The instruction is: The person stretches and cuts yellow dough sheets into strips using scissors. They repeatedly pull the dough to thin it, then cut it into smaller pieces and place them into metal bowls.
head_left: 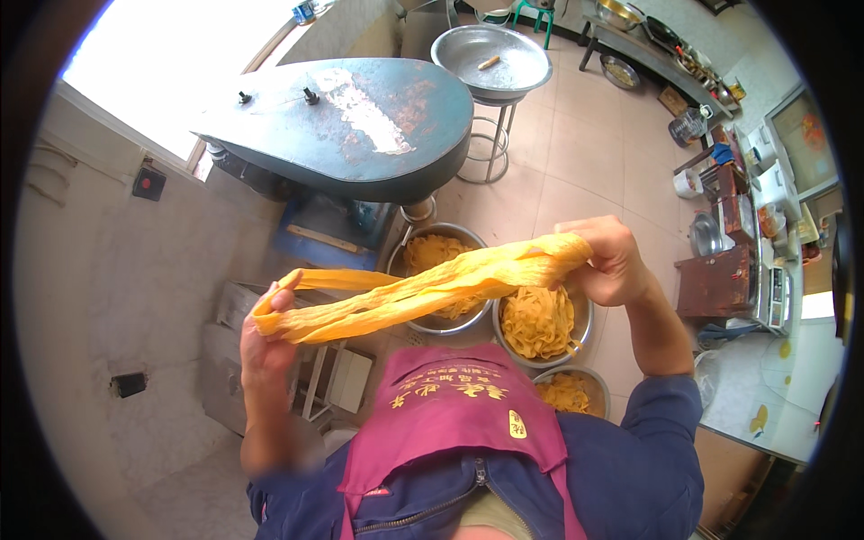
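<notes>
Long, wide yellow strips (414, 288), crinkled and looped like noodle dough, stretch between my hands across my front. My left hand (270, 324) holds the looped left end, fingers curled around it. My right hand (607, 261) grips the other end, raised a little higher. Beneath the strips are metal bowls of similar yellow strips: one (432, 254) partly hidden behind them, one (535, 324) below my right hand, and another (567, 396) beside my maroon apron (450, 396).
A blue-grey machine (378, 99) stands ahead by the window, above a blue tray (315, 252). A steel basin (490, 54) rests on a ringed stand. A cluttered counter (738, 396), cabinets and pots line the right; a wall (99, 297) is on the left.
</notes>
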The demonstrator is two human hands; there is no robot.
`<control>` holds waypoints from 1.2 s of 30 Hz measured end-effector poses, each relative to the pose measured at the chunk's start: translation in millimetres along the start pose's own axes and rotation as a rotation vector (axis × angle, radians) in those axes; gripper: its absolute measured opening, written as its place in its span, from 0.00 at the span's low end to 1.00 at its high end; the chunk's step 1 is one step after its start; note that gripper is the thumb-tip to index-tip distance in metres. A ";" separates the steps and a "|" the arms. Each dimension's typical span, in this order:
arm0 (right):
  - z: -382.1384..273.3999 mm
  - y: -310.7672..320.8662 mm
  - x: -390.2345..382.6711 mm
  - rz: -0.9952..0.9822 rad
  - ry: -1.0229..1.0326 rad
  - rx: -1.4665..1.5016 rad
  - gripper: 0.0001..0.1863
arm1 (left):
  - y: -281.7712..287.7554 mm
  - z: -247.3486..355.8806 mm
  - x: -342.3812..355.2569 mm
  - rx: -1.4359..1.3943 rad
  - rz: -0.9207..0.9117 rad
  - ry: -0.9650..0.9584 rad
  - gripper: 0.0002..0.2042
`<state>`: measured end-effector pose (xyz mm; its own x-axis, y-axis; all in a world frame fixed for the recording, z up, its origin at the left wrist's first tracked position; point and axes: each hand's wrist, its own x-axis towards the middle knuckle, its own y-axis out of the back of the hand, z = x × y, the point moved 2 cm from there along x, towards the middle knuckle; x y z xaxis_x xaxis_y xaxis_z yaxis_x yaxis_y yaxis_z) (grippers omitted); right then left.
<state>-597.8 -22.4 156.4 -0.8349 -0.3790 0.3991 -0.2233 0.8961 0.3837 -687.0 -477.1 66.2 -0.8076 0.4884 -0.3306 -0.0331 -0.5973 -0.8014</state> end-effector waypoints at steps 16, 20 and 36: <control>52.5 -34.5 18.7 0.074 -0.145 0.128 0.25 | 51.9 -112.3 82.4 -0.027 0.052 0.170 0.15; 83.4 -49.0 10.4 0.041 -0.225 0.100 0.24 | 52.0 -125.6 90.4 0.003 0.083 0.161 0.17; 222.5 -164.3 -39.5 -0.179 -1.093 0.313 0.18 | 88.0 -181.1 110.5 0.546 0.153 0.244 0.16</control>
<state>-640.1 -103.2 -107.7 -0.7349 -0.2408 -0.6340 -0.3703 0.9257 0.0776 -672.4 -360.5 -131.2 -0.6708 0.4647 -0.5780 -0.2764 -0.8798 -0.3866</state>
